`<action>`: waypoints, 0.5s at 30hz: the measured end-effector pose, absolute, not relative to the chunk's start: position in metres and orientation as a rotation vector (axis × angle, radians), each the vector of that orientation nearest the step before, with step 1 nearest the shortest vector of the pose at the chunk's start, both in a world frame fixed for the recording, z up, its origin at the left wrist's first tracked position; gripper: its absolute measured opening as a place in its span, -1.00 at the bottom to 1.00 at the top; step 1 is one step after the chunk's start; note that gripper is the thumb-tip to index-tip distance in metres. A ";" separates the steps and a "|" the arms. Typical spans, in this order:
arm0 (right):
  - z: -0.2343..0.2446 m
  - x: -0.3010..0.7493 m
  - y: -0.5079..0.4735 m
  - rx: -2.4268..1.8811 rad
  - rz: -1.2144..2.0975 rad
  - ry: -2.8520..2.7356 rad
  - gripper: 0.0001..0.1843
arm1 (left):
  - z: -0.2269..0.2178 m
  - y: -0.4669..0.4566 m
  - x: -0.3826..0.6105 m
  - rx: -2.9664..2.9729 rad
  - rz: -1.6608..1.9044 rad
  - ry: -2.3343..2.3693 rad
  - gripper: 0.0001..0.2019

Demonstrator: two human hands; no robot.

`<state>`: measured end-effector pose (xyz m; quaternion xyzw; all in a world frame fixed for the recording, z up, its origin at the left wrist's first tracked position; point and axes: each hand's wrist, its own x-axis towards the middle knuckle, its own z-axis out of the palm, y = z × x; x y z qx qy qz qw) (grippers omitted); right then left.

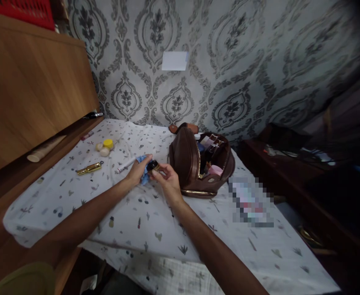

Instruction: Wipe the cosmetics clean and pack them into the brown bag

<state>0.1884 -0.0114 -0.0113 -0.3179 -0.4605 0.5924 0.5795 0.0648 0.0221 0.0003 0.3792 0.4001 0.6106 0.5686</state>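
Note:
My left hand [137, 170] is closed on a crumpled blue cloth [142, 169] and presses it against a small dark jar with a gold rim [152, 166]. My right hand [167, 179] pinches that jar from the right side. Both hands hover just above the white patterned sheet [155, 229], to the left of an open brown leather pouch [198, 164] with several small items inside. A white tube with a red tip [125, 165] lies just beyond my left hand.
A gold tube [89, 168] and a yellow-capped item with pale round pieces [105, 148] lie at the left of the sheet. A wooden headboard with a ledge [29, 98] runs along the left. A dark side table [290, 164] stands at the right.

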 end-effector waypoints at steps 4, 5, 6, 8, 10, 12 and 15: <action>-0.009 0.189 -0.011 -0.767 1.442 -1.085 -0.50 | 0.003 0.019 0.064 0.910 1.472 1.012 -0.56; -0.008 0.189 -0.010 -0.779 1.420 -1.120 -0.47 | 0.004 0.019 0.063 0.928 1.481 1.049 -0.55; -0.007 0.190 -0.010 -0.791 1.387 -1.171 -0.44 | 0.006 0.018 0.062 0.947 1.489 1.087 -0.55; -0.002 0.192 -0.011 -0.809 1.299 -1.302 -0.37 | 0.011 0.017 0.061 0.975 1.506 1.143 -0.55; 0.005 0.195 -0.014 -0.818 1.188 -1.436 -0.33 | 0.019 0.016 0.062 0.996 1.530 1.152 -0.54; 0.014 0.201 -0.019 -0.804 1.073 -1.564 -0.32 | 0.032 0.014 0.065 1.026 1.544 1.152 -0.54; 0.031 0.214 -0.028 -0.776 0.903 -1.731 -0.41 | 0.056 0.010 0.077 1.107 1.542 1.120 -0.55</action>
